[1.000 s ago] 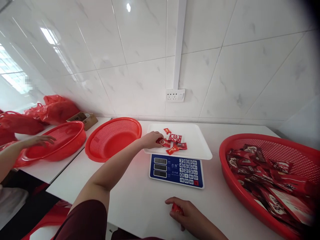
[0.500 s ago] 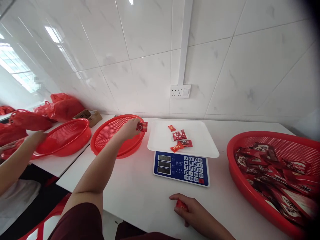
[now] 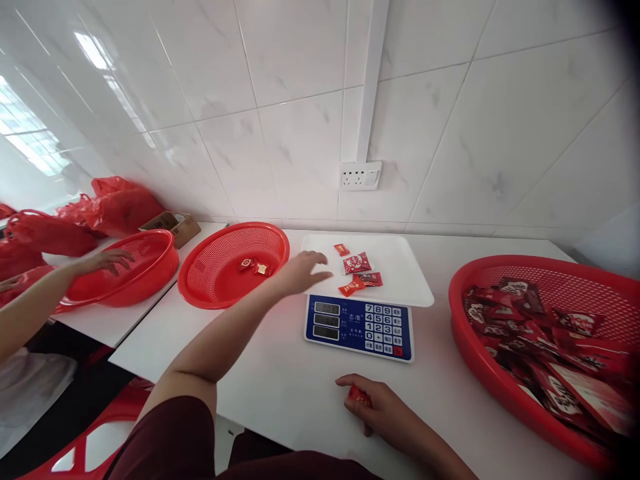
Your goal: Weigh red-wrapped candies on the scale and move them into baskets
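My left hand (image 3: 303, 270) hovers open over the left edge of the scale's white tray (image 3: 400, 293), fingers stretched toward several red candy packets (image 3: 357, 270) lying on it. Two small packets (image 3: 254, 266) lie inside the red basket (image 3: 200, 293) just left of the scale. My right hand (image 3: 383, 413) rests on the white table near the front edge, closed on a small red packet (image 3: 359, 396). The blue keypad of the scale (image 3: 360, 327) faces me.
A large red basket (image 3: 463, 333) full of red packets stands at the right. Another person's hand (image 3: 103, 260) reaches into a second red basket (image 3: 150, 277) at the left, with red bags (image 3: 115, 207) and a cardboard box (image 3: 175, 227) behind it. The tiled wall carries a socket (image 3: 359, 177).
My left hand carried packets from the scale tray to the red basket, let them go there, and has swung back toward the tray. My right hand stayed put.
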Tool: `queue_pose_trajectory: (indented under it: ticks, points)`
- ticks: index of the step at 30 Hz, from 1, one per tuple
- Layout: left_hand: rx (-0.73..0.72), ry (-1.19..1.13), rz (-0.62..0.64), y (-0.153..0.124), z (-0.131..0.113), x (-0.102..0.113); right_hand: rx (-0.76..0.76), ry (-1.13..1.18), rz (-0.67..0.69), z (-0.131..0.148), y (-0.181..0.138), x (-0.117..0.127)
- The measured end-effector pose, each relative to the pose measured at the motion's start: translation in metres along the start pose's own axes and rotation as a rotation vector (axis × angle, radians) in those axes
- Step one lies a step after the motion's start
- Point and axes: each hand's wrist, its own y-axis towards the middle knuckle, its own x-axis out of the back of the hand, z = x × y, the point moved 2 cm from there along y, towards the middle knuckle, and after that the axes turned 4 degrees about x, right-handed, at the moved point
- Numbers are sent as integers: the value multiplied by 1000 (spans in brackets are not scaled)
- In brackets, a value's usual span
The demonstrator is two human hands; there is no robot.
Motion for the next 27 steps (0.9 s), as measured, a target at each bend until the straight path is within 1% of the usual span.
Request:
queue_pose_trajectory:
  ticks: [2, 4, 6, 8, 9, 11, 15, 17, 18, 20, 22, 24, 27]
  points:
    - [-115, -36, 81, 7, -28, -18, 6, 11, -9, -2, 1, 0]
    - [-170, -46, 137, 13, -47, -30, 15, 20, -16, -4, 1, 1]
    - [-167, -34, 155, 17, -56, -36, 28, 22, -22, -5, 1, 1]
    - [-132, -7, 148, 17, -55, -33, 32, 19, -22, -5, 1, 1]
    - [-98, 14, 131, 16, -50, -28, 32, 18, -22, -4, 0, 1]
    - [11, 73, 65, 10, -34, -12, 29, 13, -20, -3, -1, 1]
    - [277, 198, -98, -11, 15, 29, 34, 3, -5, 2, -3, 0]
    - [342, 234, -137, -19, 33, 41, 29, -4, -7, 4, -3, -1]
    - [337, 228, -142, -20, 36, 43, 26, -9, -11, 5, -3, -1]
    - [248, 155, -106, -17, 33, 36, 19, -20, -17, 5, -2, -1]
    - [95, 34, -13, -5, 17, 18, 13, -23, -27, 4, 0, -1]
    - [-36, -48, 95, 15, -3, -3, 8, -14, -35, 2, 1, -1]
    - [-149, -62, 204, 50, -28, -31, 6, 16, -43, 1, 0, 0]
